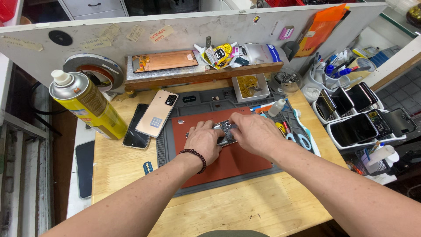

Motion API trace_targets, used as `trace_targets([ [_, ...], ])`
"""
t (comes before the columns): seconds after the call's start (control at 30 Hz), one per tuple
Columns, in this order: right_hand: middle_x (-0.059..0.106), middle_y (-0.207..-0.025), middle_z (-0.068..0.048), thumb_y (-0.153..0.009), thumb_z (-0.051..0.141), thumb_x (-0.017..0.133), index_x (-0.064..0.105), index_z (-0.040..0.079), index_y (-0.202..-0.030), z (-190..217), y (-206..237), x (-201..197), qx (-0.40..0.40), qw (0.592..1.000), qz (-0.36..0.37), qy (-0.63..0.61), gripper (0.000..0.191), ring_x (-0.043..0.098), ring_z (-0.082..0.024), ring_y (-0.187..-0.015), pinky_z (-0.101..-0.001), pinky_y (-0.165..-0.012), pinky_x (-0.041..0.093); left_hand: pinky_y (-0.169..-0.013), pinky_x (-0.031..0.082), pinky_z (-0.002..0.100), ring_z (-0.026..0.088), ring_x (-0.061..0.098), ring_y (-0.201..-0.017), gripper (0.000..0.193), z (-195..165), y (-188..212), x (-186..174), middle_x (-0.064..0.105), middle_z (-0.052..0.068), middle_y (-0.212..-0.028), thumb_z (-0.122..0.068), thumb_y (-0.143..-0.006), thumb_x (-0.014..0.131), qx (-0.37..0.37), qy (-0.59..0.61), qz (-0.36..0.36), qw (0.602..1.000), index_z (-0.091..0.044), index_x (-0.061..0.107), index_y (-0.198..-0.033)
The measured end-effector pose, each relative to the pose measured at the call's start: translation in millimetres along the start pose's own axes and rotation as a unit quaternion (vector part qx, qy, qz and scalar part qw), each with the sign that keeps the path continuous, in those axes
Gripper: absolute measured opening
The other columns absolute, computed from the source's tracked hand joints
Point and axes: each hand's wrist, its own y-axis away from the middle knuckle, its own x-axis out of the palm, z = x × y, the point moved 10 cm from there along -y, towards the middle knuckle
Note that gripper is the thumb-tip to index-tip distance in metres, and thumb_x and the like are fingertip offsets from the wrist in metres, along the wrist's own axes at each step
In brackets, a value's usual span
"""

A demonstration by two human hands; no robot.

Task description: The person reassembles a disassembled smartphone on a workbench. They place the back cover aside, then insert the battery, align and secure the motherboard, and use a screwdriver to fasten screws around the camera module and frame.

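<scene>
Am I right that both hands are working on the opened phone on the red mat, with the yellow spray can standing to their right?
Not quite: the head view shows the yellow spray can standing to their left. Both the left hand and right hand do work on the opened phone on the red mat.

On the bench there are two hands, the left hand (203,141) and the right hand (255,134), and one opened phone (226,132) between them. One yellow spray can (87,105) stands at the left. Two phones (156,113) lie beside the one grey mat (201,97). One pair of scissors (300,139) is at the right.
</scene>
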Motion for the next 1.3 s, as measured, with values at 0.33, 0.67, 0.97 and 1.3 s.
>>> trace_targets([
  [0.33,0.075,-0.091,-0.013,-0.093,0.024,0.060,0.070,0.015,-0.111,13.2,-6.1,-3.2,-0.022,0.999,0.024,-0.003,0.022,0.071,-0.035,-0.091,-0.0518,-0.079,0.056,-0.107,0.039,0.046,0.029,0.050,-0.125,0.042,-0.7,-1.4,-1.5,0.059,0.009,-0.127,-0.014,-0.078,0.079,0.004,0.006,-0.005,1.000,-0.020,0.075,-0.119],
  [0.67,0.077,-0.095,-0.009,-0.092,0.029,0.063,0.067,0.013,-0.117,-8.6,-9.1,3.6,-0.018,0.998,0.048,-0.041,0.030,0.072,-0.030,-0.093,-0.0465,-0.082,0.056,-0.108,0.039,0.045,0.028,0.050,-0.125,0.045,-0.5,0.6,-2.6,0.060,0.008,-0.124,-0.009,-0.078,0.077,-0.010,0.015,0.005,1.000,-0.022,0.075,-0.121],
  [0.97,0.078,-0.100,-0.007,-0.088,0.019,0.066,0.065,0.010,-0.117,-8.8,-4.9,0.3,-0.025,0.995,-0.001,-0.099,0.031,0.073,-0.029,-0.096,-0.0450,-0.084,0.056,-0.108,0.039,0.045,0.027,0.050,-0.126,0.045,0.6,-0.4,-1.1,0.059,0.008,-0.126,-0.011,-0.078,0.078,-0.007,0.009,0.003,1.000,-0.021,0.075,-0.122],
  [1.3,0.076,-0.095,-0.009,-0.089,0.016,0.064,0.065,0.012,-0.114,-2.2,1.2,0.6,0.004,0.998,-0.013,-0.058,0.025,0.071,-0.032,-0.094,-0.0478,-0.082,0.055,-0.108,0.039,0.046,0.028,0.050,-0.126,0.044,-1.2,-1.1,-0.7,0.060,0.009,-0.125,-0.013,-0.078,0.079,-0.003,0.000,0.002,1.000,-0.022,0.075,-0.121],
])
